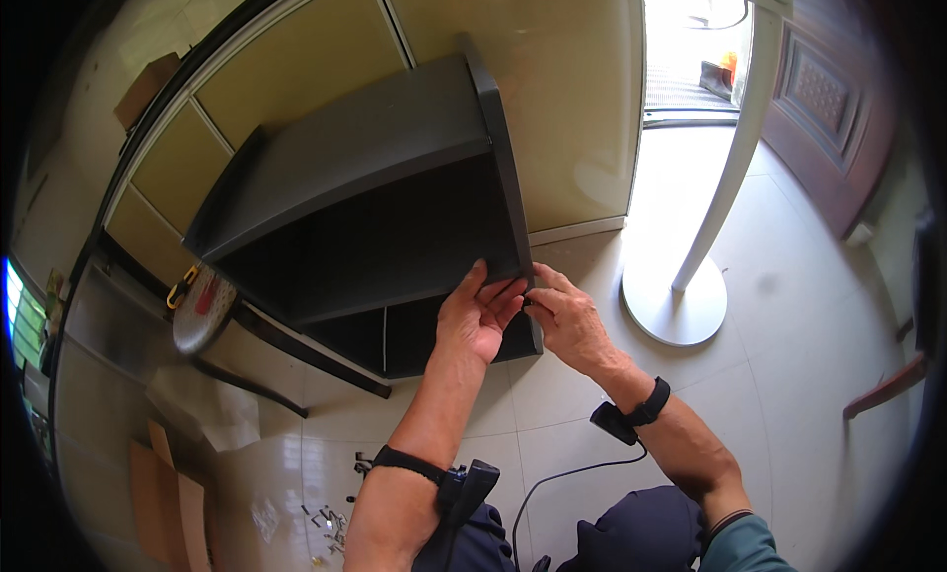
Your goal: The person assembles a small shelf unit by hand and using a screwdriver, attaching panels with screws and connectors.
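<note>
A dark grey shelf cabinet (365, 128) with open compartments stands in front of me against a yellowish panelled wall. My left hand (473, 321) is at the front of its right side, palm turned up. Its thumb is stretched out against the shelf front and its other fingers are half bent toward the side panel's edge, with nothing plainly held. My right hand (572, 321) is on the outer side of that edge, its fingers pinched together. A small dark bit shows at its fingertips, too small to name. The fingertips of both hands nearly meet.
At the left, a round stool (204, 316) bears a yellow-and-black tool and something red. Small metal hardware (326, 528) lies scattered on the floor near an open cardboard box (168, 498). At the right is a white pole with a round base (675, 321), beside a bright doorway.
</note>
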{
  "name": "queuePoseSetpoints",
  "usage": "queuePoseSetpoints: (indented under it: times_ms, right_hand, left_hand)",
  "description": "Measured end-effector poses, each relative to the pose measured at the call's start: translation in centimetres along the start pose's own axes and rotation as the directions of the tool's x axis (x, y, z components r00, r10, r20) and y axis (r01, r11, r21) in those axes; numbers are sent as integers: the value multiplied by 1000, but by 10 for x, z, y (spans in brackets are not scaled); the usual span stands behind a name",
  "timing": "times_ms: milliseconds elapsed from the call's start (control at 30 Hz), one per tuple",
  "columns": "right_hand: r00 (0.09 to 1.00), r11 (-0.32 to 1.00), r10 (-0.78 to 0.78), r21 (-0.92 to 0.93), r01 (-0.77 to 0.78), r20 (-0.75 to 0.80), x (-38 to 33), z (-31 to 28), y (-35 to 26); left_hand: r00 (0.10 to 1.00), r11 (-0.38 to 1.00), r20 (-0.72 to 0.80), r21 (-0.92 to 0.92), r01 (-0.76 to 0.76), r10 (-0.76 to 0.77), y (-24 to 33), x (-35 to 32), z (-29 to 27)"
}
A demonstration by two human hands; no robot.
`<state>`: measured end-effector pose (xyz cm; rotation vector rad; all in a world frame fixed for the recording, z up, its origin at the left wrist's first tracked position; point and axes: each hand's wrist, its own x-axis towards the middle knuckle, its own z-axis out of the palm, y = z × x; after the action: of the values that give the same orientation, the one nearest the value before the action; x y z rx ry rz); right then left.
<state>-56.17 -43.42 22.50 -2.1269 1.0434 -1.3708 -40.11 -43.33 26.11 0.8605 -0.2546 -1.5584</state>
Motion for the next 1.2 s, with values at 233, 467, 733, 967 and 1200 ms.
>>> queuePoseSetpoints:
  times_ms: [233,467,733,967,1200]
  right_hand:
    - [999,999,53,7,-53,-6,4,0,-1]
    - [999,999,39,18,-38,-11,7,3,-4]
    - [998,998,60,11,-60,13,10,0,-4]
    - [994,990,111,81,-112,19,12,0,0]
    - [983,958,180,223,-180,20,12,-4,-1]
  left_hand:
    - [999,1000,-38,1,4,-4,5,-13,17]
    - [995,993,-94,-108,-42,32,-1,2,6]
    - [997,980,-69,-194,-41,28,-1,1,11]
    - [998,983,-45,-175,-57,50,6,0,14]
    - [998,980,-40,-192,-58,51,6,6,9]
